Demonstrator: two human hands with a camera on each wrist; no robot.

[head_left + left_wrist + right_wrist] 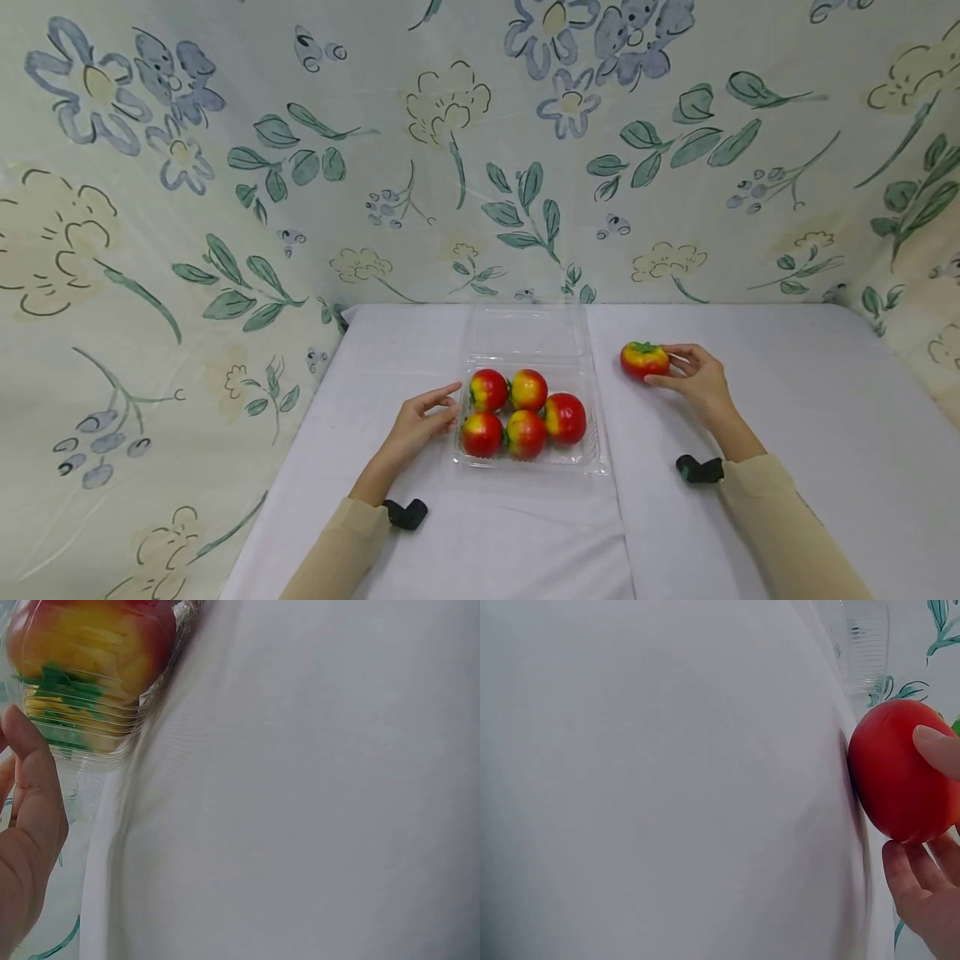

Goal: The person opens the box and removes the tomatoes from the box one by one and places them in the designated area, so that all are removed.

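On the right of the cloth, my right hand (697, 382) holds a red-and-yellow tomato (643, 360) with a green leafy top. In the right wrist view, the thumb lies on the side of this tomato (900, 772) and fingertips touch it from below. A clear plastic box (592, 454) with its lid (528, 332) folded back stands at the middle. Several similar tomatoes (527, 433) lie inside it in two rows. My left hand (422, 425) is at the box's left side, fingers loosely bent, fingertips at the rim. Whether they press on it, I cannot tell.
A white cloth (540, 533) with a crease right of the box covers the table. Behind and to the left hangs a flowered curtain (450, 183). Black wrist devices (405, 514) sit at both sleeves.
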